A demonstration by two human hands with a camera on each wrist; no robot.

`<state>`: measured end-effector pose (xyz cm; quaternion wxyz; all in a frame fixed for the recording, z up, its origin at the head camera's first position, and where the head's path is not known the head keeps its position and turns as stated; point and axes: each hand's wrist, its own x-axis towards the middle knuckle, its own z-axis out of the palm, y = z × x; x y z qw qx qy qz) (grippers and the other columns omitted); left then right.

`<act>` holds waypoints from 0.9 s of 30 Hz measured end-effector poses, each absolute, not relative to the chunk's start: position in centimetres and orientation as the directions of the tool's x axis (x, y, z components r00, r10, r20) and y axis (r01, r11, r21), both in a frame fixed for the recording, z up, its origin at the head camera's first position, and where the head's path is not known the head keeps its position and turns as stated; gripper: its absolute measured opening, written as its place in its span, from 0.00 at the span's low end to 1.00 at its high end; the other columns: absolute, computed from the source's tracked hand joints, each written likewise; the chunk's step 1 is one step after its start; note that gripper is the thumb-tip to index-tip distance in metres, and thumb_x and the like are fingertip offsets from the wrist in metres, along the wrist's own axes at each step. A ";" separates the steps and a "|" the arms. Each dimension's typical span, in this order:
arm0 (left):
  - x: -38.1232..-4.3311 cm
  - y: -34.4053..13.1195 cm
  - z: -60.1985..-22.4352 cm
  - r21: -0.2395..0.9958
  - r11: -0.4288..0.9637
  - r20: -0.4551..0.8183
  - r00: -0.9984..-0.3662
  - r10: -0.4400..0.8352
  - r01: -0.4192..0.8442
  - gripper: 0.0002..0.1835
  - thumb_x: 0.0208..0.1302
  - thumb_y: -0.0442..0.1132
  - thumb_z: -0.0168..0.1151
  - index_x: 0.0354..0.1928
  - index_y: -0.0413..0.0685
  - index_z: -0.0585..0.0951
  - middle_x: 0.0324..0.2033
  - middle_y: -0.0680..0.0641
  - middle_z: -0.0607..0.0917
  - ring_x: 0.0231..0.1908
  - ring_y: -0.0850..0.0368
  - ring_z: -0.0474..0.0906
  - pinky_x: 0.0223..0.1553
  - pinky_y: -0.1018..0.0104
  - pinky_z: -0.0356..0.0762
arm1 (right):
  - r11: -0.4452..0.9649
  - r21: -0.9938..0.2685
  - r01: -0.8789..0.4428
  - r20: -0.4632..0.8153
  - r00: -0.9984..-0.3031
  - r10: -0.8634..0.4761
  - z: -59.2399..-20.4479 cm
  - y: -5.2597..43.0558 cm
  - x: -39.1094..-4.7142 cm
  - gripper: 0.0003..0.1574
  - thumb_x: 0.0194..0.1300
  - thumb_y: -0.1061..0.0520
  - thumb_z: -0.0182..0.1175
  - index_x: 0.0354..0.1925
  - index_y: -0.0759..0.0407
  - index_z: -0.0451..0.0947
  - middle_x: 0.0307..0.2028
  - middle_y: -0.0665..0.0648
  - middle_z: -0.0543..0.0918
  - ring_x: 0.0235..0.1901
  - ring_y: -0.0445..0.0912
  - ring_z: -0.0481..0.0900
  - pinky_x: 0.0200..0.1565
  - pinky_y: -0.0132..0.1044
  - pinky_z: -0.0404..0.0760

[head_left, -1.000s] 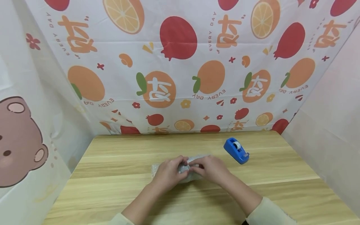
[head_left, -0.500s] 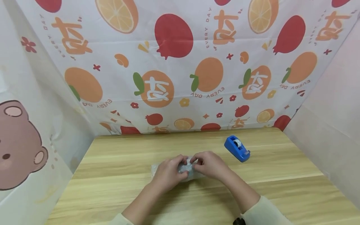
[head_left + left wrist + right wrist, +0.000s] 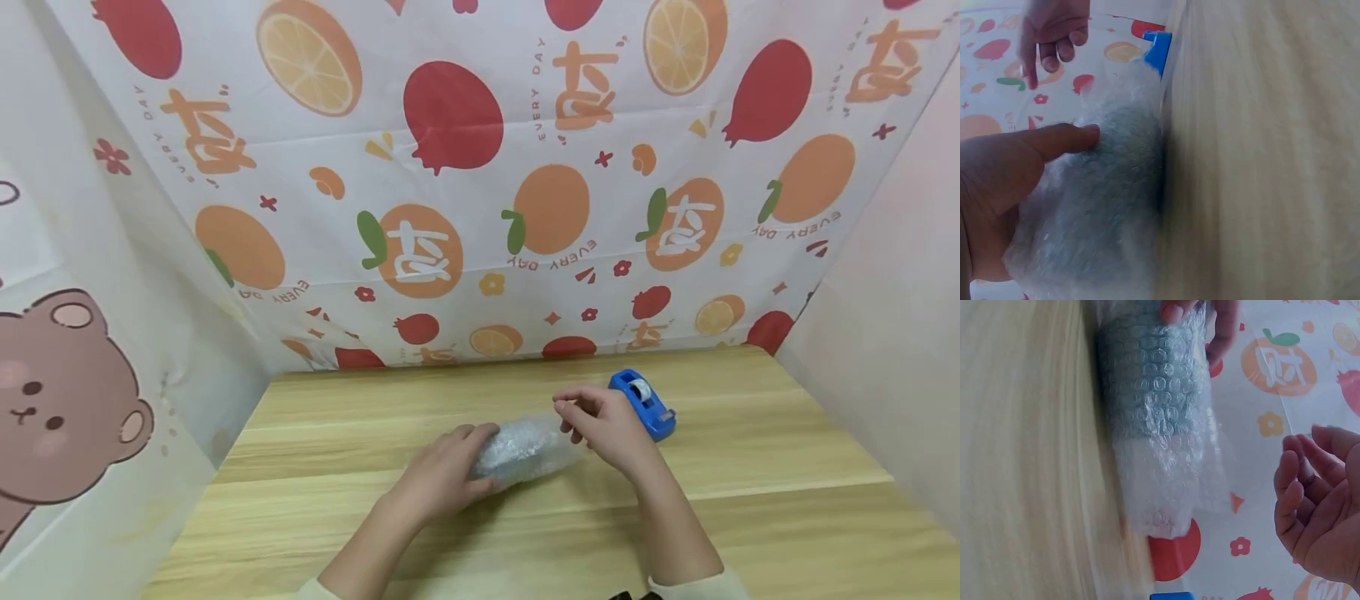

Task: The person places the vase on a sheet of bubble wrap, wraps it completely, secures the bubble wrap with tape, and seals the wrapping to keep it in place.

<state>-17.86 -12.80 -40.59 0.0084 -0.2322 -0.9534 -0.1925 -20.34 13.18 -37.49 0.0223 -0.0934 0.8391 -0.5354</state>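
A roll-shaped bundle in clear bubble wrap (image 3: 528, 450) lies on the wooden table, with something dark greenish showing through the layers. My left hand (image 3: 442, 475) grips its left end, thumb on the near side and fingers over the far side. In the right wrist view the wrap (image 3: 1154, 481) extends past the dark contents as a loose, pale end. My right hand (image 3: 606, 429) is lifted off the bundle near its right end, fingers loosely bent and holding nothing visible; the right wrist view shows that hand (image 3: 1322, 512) apart from the wrap.
A blue tape dispenser (image 3: 657, 417) with a roll of tape stands just beyond my right hand, partly overlapped by it in the head view. A fruit-printed curtain (image 3: 480, 217) hangs along the table's back edge, and pale sheeting (image 3: 885, 333) borders the right side.
My right hand has left the middle of the bundle and moved right and up, towards the dispenser. The left hand has spread flatter over the wrap, and more of the bundle shows.
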 end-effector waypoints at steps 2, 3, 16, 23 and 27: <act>-17.9 -13.4 -40.1 0.395 0.817 0.061 -0.900 0.433 0.420 0.41 0.58 0.61 0.68 0.70 0.51 0.68 0.61 0.41 0.76 0.55 0.43 0.77 0.50 0.42 0.77 | 0.406 -0.905 -0.130 0.056 -0.980 -0.190 -37.6 12.8 -20.6 0.18 0.70 0.45 0.59 0.50 0.52 0.83 0.30 0.55 0.84 0.29 0.48 0.81 0.30 0.44 0.81; -17.8 -13.7 -39.7 0.421 0.815 0.030 -0.905 0.425 0.397 0.43 0.59 0.64 0.65 0.70 0.49 0.67 0.62 0.40 0.75 0.57 0.43 0.77 0.52 0.42 0.76 | 0.405 -0.906 -0.126 0.049 -0.980 -0.195 -37.7 12.6 -20.8 0.19 0.70 0.44 0.59 0.51 0.53 0.82 0.30 0.55 0.84 0.29 0.49 0.81 0.30 0.43 0.81; -18.4 -16.3 -40.9 0.755 0.628 0.000 -0.957 0.289 0.189 0.21 0.65 0.47 0.66 0.56 0.49 0.73 0.53 0.38 0.74 0.37 0.54 0.77 0.33 0.63 0.78 | 0.502 -0.840 -0.205 -0.103 -0.848 -0.520 -41.1 8.1 -21.5 0.21 0.67 0.51 0.62 0.56 0.55 0.77 0.33 0.55 0.82 0.28 0.47 0.81 0.29 0.42 0.81; -19.1 -16.2 -41.7 0.806 0.561 -0.003 -0.947 0.321 0.187 0.21 0.66 0.46 0.64 0.58 0.53 0.72 0.57 0.40 0.71 0.37 0.54 0.79 0.32 0.62 0.80 | 0.493 -0.851 -0.181 -0.090 -0.875 -0.476 -41.9 7.8 -20.8 0.19 0.64 0.52 0.64 0.52 0.56 0.76 0.29 0.54 0.81 0.26 0.46 0.78 0.29 0.38 0.79; -19.5 -16.2 -41.7 0.823 0.535 -0.006 -0.938 0.348 0.193 0.21 0.67 0.47 0.63 0.59 0.54 0.72 0.59 0.41 0.70 0.38 0.54 0.79 0.31 0.60 0.82 | 0.484 -0.858 -0.169 -0.082 -0.887 -0.455 -42.2 7.9 -20.8 0.19 0.65 0.51 0.64 0.51 0.56 0.76 0.30 0.54 0.81 0.26 0.45 0.78 0.29 0.38 0.78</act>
